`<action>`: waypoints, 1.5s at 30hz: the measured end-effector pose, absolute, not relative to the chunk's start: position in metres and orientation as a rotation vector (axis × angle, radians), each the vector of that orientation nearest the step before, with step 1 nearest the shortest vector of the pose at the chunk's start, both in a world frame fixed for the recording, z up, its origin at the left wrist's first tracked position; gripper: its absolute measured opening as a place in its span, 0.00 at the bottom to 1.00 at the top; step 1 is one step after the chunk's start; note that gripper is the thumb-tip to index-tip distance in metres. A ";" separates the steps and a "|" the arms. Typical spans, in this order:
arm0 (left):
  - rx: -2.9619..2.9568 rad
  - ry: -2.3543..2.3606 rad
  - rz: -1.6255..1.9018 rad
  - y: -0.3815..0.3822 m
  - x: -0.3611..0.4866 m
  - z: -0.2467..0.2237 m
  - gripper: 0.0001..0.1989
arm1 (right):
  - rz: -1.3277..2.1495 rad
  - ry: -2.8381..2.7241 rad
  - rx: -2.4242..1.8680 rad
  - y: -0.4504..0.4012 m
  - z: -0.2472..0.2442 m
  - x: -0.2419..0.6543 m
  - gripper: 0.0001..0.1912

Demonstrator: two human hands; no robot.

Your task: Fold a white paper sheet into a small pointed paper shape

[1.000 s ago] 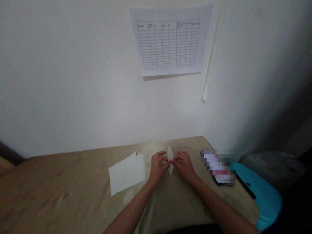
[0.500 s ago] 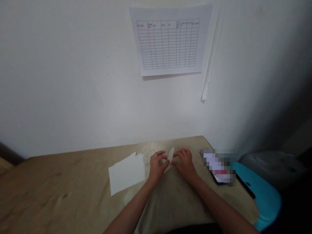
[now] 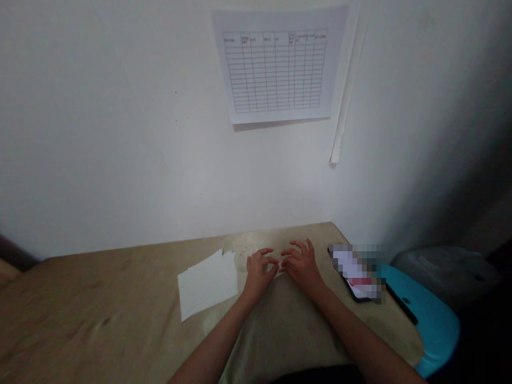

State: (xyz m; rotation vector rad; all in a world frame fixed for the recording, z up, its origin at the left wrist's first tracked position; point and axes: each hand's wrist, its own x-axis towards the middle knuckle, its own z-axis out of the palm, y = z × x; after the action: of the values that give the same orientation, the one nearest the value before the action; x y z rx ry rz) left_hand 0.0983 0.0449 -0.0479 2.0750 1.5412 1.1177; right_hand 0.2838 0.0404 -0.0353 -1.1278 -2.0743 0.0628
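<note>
My left hand (image 3: 261,271) and my right hand (image 3: 301,262) meet over the table, their thumbs and index fingertips close together. Between them is a small piece of white paper (image 3: 280,270), mostly hidden by the fingers. Both hands pinch it, while the other fingers of my right hand are raised and spread. Left of my left hand, a larger white sheet of paper (image 3: 208,288) with a torn upper edge lies flat on the table.
The brown-covered table (image 3: 100,314) meets a white wall with a printed grid sheet (image 3: 280,74) on it. A phone (image 3: 356,280), partly blurred out, lies at the table's right edge. Beyond that edge stands a turquoise stool or chair (image 3: 436,320).
The small paper stood up between my fingers as a folded strip; now only a little of it shows. My right hand's fingers have spread and shifted over it.
</note>
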 end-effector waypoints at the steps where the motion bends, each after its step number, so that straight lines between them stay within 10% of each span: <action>1: 2.083 1.550 1.113 0.045 0.098 -0.049 0.06 | 0.091 -2.079 -1.120 0.041 -0.036 0.284 0.03; 13: 2.136 1.498 1.037 0.043 0.093 -0.043 0.18 | 0.278 -1.931 -1.214 0.051 -0.046 0.290 0.03; 45: 1.867 1.398 1.187 0.053 0.085 -0.043 0.07 | 0.598 -1.798 -1.226 0.054 -0.046 0.289 0.05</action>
State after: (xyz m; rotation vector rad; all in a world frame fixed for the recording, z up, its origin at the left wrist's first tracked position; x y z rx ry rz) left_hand 0.0848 0.0533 -0.0431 1.8675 1.3984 1.1869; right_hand 0.2894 0.0537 -0.0464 -1.2256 -1.7976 0.5977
